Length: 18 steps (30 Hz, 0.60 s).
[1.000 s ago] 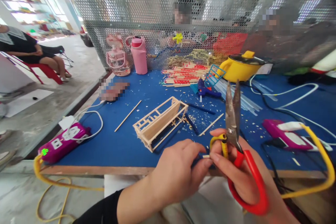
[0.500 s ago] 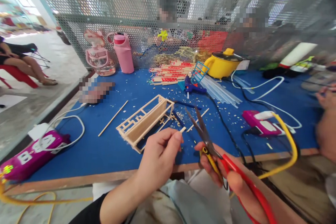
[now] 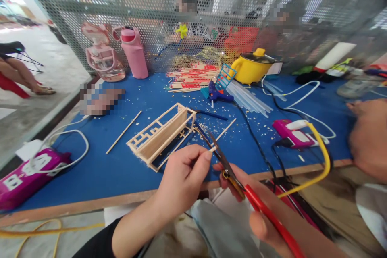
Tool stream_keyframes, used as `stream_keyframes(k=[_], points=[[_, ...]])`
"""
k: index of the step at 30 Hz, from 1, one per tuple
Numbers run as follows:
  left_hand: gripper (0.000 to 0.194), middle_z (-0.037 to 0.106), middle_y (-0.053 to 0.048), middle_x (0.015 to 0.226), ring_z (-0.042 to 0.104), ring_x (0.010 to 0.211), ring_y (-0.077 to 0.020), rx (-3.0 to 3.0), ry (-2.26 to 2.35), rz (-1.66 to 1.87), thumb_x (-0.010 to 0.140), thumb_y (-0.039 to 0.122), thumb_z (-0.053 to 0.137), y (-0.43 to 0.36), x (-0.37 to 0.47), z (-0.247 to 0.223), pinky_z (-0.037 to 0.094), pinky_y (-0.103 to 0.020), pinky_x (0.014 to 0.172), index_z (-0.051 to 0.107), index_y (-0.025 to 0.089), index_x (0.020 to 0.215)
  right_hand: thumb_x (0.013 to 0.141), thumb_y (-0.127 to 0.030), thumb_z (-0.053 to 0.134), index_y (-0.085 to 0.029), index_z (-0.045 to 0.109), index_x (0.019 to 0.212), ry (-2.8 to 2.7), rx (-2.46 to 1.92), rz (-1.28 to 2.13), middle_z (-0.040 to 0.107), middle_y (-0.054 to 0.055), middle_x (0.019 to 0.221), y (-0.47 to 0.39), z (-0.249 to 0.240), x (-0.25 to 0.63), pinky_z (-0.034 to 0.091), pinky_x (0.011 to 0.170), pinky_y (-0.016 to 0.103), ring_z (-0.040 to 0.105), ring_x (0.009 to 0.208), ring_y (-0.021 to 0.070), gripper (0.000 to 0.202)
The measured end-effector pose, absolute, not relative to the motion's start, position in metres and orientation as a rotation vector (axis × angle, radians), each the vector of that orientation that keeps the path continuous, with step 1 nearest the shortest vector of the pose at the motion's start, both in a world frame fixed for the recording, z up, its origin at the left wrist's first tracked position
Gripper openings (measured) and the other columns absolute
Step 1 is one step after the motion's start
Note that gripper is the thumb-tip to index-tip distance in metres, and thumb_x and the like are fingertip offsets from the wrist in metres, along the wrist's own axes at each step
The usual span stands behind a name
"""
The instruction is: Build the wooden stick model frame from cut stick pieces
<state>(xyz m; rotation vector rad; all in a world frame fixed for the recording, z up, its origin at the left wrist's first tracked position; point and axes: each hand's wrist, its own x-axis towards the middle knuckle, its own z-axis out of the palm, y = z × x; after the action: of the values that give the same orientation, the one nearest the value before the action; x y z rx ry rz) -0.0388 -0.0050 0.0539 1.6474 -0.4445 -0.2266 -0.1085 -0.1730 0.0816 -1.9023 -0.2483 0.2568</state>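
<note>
My left hand [image 3: 184,173] is closed, pinching a short light wooden stick [image 3: 213,149] between thumb and forefinger. Red-handled scissors [image 3: 225,162] are in my right hand [image 3: 242,185], which also has a small yellow-handled tool [image 3: 236,183] in its fingers. The scissor blades are parted, with the stick's tip at them. Just beyond my left hand, a frame built of thin wooden sticks [image 3: 163,135] lies tilted on the blue table [image 3: 99,177]. One loose stick [image 3: 123,132] rests left of the frame, another [image 3: 226,132] beyond the scissors.
A blue glue gun [image 3: 220,94], clear glue sticks [image 3: 249,98], a bundle of sticks [image 3: 193,77] and a yellow pot [image 3: 250,70] stand at the back. Pink bottles [image 3: 134,54] are back left. Purple power strips [image 3: 33,177] lie at both sides. A person's arm [image 3: 369,137] is at right.
The scissors have moved left and nearer my left hand, their blades now at the stick and less widely parted. The whole view has shifted slightly.
</note>
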Motion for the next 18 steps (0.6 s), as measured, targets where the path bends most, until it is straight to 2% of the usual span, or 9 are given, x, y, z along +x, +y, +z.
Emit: stream_keyframes(k=[5,9,14,18], points=[[0.025,0.046,0.003,0.057,0.038,0.052,-0.0069,1.616,-0.446,-0.18,0.087,0.026,0.051,-0.0077,-0.0425,0.0581,0.034,-0.016,0.047,0.061,0.017,0.066,0.075,-0.076,0.042,-0.021,0.042,0.138,-0.259,-1.873,0.258,0.057,0.008,0.098,-0.1753,0.0769,-0.1123,0.048,0.074,0.034,0.055,0.082,0.022,0.083],[0.025,0.046,0.004,0.057,0.039,0.052,-0.0066,1.619,-0.475,-0.149,0.086,0.024,0.051,-0.0084,-0.0451,0.059,0.034,-0.015,0.047,0.058,0.017,0.063,0.075,-0.075,0.041,-0.021,0.042,0.136,-0.276,-1.887,0.234,0.055,0.008,0.098,-0.1751,0.0744,-0.1121,0.048,0.075,0.033,0.052,0.081,0.0208,0.082],[0.024,0.048,0.003,0.059,0.041,0.051,-0.0071,1.665,-0.478,-0.125,0.088,0.025,0.048,-0.0064,-0.0465,0.0574,0.036,-0.016,0.047,0.06,0.017,0.069,0.071,-0.08,0.04,-0.022,0.045,0.132,-0.27,-1.87,0.275,0.052,0.004,0.087,-0.1722,0.08,-0.1073,0.047,0.066,0.03,0.047,0.068,0.0165,0.085],[0.022,0.052,0.002,0.062,0.043,0.055,-0.0074,1.792,-0.685,-0.024,0.09,0.021,0.047,-0.001,-0.0423,0.0564,0.038,-0.017,0.054,0.06,0.017,0.073,0.064,-0.085,0.04,-0.023,0.051,0.123,-0.214,-1.866,0.26,0.049,0.002,0.083,-0.1717,0.0728,-0.1057,0.044,0.061,0.029,0.043,0.064,0.015,0.086]])
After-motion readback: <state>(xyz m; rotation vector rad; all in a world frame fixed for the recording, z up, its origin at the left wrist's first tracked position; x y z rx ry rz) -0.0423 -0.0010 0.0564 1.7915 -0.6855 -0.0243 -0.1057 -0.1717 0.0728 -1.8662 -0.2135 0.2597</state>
